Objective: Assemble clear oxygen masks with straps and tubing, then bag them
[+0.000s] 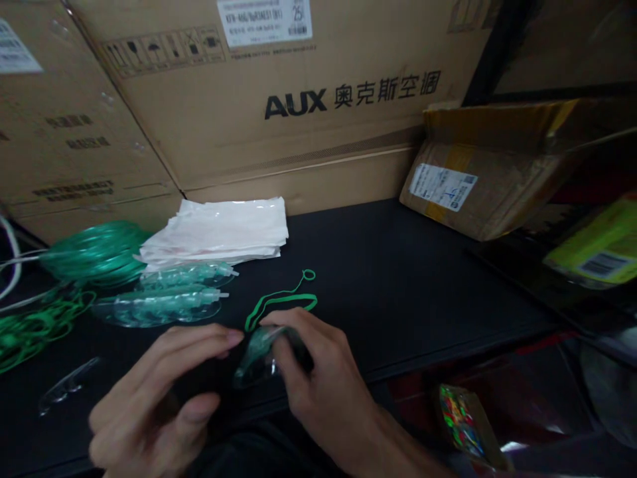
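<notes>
Clear greenish piece (255, 353) | right fingers (292, 373) pinching it | left fingers (196, 345) apart | green strap (288, 298) just beyond | white packets (223, 229) behind

Large cardboard boxes, one on the left (64, 159) and one lettered AUX (298, 149), wall off the back of a black tabletop (393, 292). A smaller taped carton (502, 176) leans at the right, where the dim light fades into shadow.

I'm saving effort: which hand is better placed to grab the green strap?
Probably your left hand: it looks empty and close to the strap, while your right hand holds clear plastic.
</notes>
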`<state>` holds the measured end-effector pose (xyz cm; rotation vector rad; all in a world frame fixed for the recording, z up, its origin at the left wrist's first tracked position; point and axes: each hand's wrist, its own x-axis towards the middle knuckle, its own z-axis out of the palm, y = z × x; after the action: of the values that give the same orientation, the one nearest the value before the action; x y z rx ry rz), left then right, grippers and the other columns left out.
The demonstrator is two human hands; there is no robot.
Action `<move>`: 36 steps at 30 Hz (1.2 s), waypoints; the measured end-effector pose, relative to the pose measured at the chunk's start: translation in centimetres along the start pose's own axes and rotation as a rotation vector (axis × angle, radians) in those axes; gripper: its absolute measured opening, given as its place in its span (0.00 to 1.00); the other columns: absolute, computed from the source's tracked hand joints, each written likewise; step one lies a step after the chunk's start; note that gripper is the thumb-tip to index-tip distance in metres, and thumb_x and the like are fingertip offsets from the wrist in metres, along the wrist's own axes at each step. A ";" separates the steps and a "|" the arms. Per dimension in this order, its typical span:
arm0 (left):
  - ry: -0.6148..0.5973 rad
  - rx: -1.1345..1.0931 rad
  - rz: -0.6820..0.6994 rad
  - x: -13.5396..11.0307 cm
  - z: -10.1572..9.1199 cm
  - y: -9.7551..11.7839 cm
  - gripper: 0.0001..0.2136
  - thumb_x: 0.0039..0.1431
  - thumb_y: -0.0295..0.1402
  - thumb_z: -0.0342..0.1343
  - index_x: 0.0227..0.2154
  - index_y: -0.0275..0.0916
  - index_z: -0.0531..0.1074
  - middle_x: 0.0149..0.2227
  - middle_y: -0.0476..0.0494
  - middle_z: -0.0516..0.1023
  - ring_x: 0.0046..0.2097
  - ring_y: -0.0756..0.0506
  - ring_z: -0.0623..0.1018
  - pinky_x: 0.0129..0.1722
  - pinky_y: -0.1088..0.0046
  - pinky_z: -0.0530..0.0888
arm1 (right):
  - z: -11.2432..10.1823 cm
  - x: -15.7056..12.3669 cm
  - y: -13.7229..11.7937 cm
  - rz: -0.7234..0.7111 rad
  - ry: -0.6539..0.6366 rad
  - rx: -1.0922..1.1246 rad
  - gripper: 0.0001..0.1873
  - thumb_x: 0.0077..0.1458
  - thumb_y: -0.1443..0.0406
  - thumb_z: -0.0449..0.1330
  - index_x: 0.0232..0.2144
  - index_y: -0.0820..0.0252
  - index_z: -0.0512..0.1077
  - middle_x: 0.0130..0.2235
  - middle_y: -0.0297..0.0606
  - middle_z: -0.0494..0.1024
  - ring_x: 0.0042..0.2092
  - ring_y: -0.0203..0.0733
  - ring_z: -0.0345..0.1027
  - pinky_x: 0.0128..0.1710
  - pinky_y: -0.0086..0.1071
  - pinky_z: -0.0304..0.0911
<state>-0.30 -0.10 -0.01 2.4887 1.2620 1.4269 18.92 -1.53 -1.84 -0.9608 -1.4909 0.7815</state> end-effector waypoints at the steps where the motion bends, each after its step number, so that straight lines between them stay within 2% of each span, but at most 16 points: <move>1: -0.008 -0.012 0.016 0.2 0.1 -0.1 0.17 0.72 0.51 0.49 0.40 0.47 0.78 0.39 0.49 0.84 0.40 0.45 0.82 0.43 0.68 0.78 | -0.6 0.3 -0.1 0.072 0.029 0.065 0.10 0.68 0.67 0.54 0.41 0.58 0.76 0.34 0.36 0.80 0.35 0.40 0.76 0.38 0.33 0.70; 4: -0.078 0.025 0.021 1.0 0.6 -0.4 0.11 0.73 0.41 0.52 0.43 0.46 0.78 0.42 0.50 0.82 0.40 0.48 0.81 0.44 0.73 0.77 | -2.9 1.4 -0.5 0.217 0.095 0.220 0.09 0.67 0.62 0.57 0.36 0.59 0.75 0.28 0.32 0.77 0.30 0.37 0.73 0.31 0.29 0.66; 8: -0.212 0.040 0.031 1.5 1.5 -0.4 0.09 0.71 0.41 0.57 0.48 0.46 0.77 0.43 0.52 0.83 0.39 0.50 0.82 0.41 0.79 0.77 | -5.4 2.3 -0.1 0.244 0.259 0.278 0.10 0.64 0.60 0.62 0.32 0.59 0.74 0.28 0.30 0.76 0.29 0.34 0.69 0.30 0.27 0.64; 12: -0.369 -0.019 0.085 1.1 1.9 -0.7 0.10 0.73 0.39 0.53 0.51 0.47 0.76 0.47 0.51 0.82 0.44 0.50 0.84 0.47 0.79 0.80 | -6.1 1.9 0.7 0.372 0.328 0.256 0.11 0.62 0.57 0.66 0.34 0.58 0.76 0.30 0.30 0.76 0.31 0.35 0.68 0.32 0.28 0.64; 14: -0.403 0.007 0.103 0.9 2.0 -1.0 0.12 0.74 0.39 0.51 0.52 0.48 0.77 0.48 0.49 0.83 0.44 0.48 0.85 0.48 0.77 0.81 | -6.1 1.5 0.9 0.406 0.355 0.218 0.12 0.63 0.55 0.66 0.38 0.57 0.77 0.30 0.31 0.76 0.32 0.36 0.69 0.33 0.28 0.64; 20: -0.449 0.104 0.338 1.3 2.6 -2.0 0.16 0.75 0.33 0.45 0.51 0.46 0.79 0.47 0.48 0.85 0.44 0.47 0.87 0.41 0.79 0.84 | -5.8 1.5 0.7 0.386 0.288 0.181 0.13 0.64 0.52 0.64 0.40 0.55 0.78 0.31 0.33 0.78 0.31 0.38 0.71 0.32 0.30 0.65; 22: -0.469 0.109 0.377 1.8 2.9 -2.0 0.17 0.75 0.30 0.44 0.52 0.45 0.77 0.49 0.47 0.84 0.44 0.47 0.87 0.37 0.80 0.83 | -5.7 1.7 0.6 0.381 0.283 0.179 0.14 0.65 0.52 0.63 0.40 0.56 0.77 0.32 0.34 0.78 0.31 0.38 0.71 0.32 0.31 0.65; 25: -0.503 0.121 0.372 2.2 3.8 -1.4 0.20 0.73 0.24 0.40 0.56 0.44 0.74 0.51 0.46 0.82 0.40 0.47 0.86 0.29 0.79 0.82 | -5.6 1.8 0.7 0.357 0.271 0.175 0.14 0.65 0.53 0.63 0.38 0.58 0.76 0.31 0.33 0.77 0.30 0.37 0.70 0.31 0.31 0.64; 28: -0.546 0.170 0.308 2.5 4.8 -0.5 0.18 0.72 0.23 0.45 0.56 0.47 0.72 0.54 0.46 0.79 0.38 0.46 0.85 0.25 0.76 0.80 | -5.6 1.9 0.9 0.358 0.228 0.186 0.14 0.65 0.53 0.62 0.35 0.58 0.74 0.29 0.31 0.76 0.30 0.37 0.70 0.31 0.31 0.63; 31: -0.576 0.164 0.229 2.6 5.5 -0.1 0.14 0.71 0.27 0.53 0.54 0.48 0.74 0.52 0.47 0.79 0.41 0.44 0.84 0.30 0.74 0.80 | -5.4 1.9 1.0 0.360 0.225 0.232 0.14 0.64 0.53 0.63 0.34 0.57 0.73 0.31 0.32 0.77 0.32 0.38 0.70 0.31 0.31 0.62; 36: -0.563 -0.054 0.116 2.9 5.0 -0.1 0.11 0.71 0.27 0.54 0.48 0.44 0.79 0.48 0.47 0.82 0.49 0.44 0.82 0.51 0.68 0.78 | -4.9 1.8 0.5 0.310 0.226 0.264 0.15 0.62 0.52 0.64 0.37 0.58 0.73 0.35 0.36 0.81 0.37 0.43 0.75 0.43 0.36 0.67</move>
<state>4.05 3.65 -0.86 2.6747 0.9621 0.6670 23.80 0.09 -0.77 -1.0519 -1.0269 1.0276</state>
